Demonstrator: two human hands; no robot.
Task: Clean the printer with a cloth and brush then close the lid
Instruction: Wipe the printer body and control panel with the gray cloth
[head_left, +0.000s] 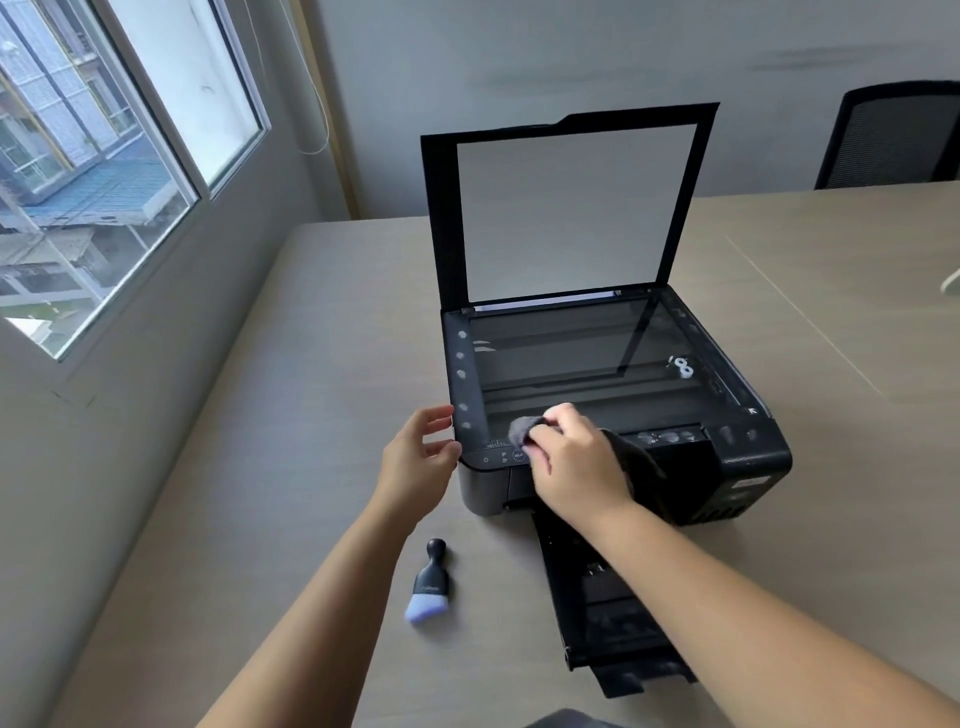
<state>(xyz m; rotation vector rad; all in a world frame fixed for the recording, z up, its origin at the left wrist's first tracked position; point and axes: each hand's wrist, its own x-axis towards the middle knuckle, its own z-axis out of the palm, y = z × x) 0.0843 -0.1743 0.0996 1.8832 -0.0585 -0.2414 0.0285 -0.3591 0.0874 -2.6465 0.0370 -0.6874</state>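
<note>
Now my right hand (574, 457) clutches a grey cloth (524, 430) on the black printer's (727, 457) glass. My left hand (421, 454), fingers loose, seemingly touches its corner.

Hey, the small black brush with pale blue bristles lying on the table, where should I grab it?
Probably by the rounded black knob, coming from above. The black brush lies flat on the table, knob toward the printer, bristles toward you.
</note>
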